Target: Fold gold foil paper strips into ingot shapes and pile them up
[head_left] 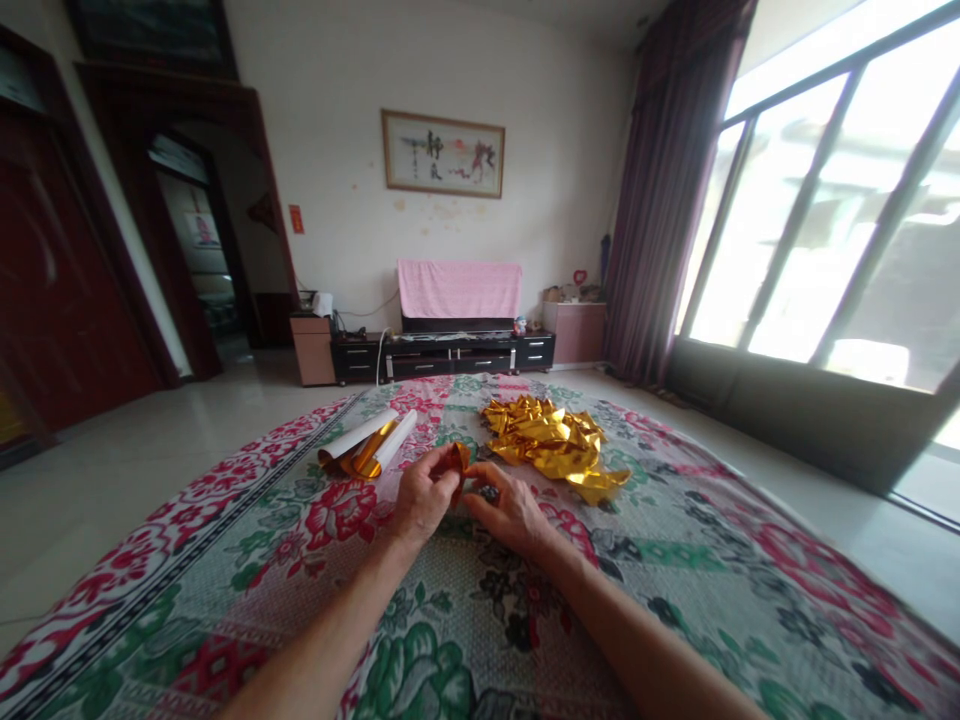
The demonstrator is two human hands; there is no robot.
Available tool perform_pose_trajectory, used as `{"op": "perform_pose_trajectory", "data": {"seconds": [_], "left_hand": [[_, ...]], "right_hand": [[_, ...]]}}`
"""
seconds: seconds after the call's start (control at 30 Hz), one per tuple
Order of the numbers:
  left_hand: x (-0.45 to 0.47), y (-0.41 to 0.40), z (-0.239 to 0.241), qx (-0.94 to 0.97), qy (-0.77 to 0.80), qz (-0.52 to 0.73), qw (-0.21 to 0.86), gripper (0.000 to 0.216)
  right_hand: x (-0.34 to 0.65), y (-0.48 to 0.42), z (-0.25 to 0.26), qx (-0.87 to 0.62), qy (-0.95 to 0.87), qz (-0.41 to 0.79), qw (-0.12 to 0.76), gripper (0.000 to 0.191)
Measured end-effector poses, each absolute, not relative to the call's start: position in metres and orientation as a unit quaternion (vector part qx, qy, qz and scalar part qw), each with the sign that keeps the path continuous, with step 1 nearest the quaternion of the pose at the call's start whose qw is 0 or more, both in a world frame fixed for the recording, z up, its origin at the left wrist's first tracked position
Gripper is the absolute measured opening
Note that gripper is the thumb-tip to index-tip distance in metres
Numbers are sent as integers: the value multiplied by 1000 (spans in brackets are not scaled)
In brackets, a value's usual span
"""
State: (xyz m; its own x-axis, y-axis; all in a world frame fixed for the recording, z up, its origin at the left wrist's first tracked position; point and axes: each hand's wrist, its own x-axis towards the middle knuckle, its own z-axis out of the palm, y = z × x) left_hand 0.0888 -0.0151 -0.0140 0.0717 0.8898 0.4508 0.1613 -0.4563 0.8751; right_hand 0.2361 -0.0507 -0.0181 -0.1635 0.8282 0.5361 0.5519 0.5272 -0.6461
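Note:
Between my two hands, above the flowered cloth (300, 570), is a small folded piece of gold foil paper (460, 460). My left hand (427, 490) is closed on it, thumb and fingers pinching its side. The fingertips of my right hand (510, 505) meet its right edge, thumb and forefinger drawn close together. A heap of folded gold foil pieces (551, 435) lies just beyond my right hand. Beyond my left hand rest curled sheets of gold foil paper with white backs (367, 445).
The cloth covers a broad surface reaching toward a low black cabinet (457, 355) with a pink towel (459, 290) above it. Purple curtains (667, 200) and a large window (817, 220) stand at right. A dark red door (67, 250) is at left.

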Motion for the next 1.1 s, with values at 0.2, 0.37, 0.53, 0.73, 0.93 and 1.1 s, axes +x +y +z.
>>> {"op": "perform_pose_trajectory", "data": {"seconds": [0.2,0.37,0.53,0.73,0.93,1.1], "left_hand": [[85,-15,-16,767,395,505,10,27],[88,-23,-11,820,363,435,-79,28],[89,-27,-11,842,351,387,-137,30],[85,-22,-15,842,348,393,-123,32],[78,-14,-22,797,395,450,-76,28],[78,-13,-24,774,430,462,58,33]], "right_hand": [[235,-53,-15,-480,-684,173,521,30],[232,-58,-12,-438,-690,107,566,34],[229,-56,-14,-420,-694,93,577,32],[232,-48,-19,-441,-662,75,601,18],[239,-37,-29,-462,-602,139,636,11],[240,-34,-29,-444,-533,251,675,19]]}}
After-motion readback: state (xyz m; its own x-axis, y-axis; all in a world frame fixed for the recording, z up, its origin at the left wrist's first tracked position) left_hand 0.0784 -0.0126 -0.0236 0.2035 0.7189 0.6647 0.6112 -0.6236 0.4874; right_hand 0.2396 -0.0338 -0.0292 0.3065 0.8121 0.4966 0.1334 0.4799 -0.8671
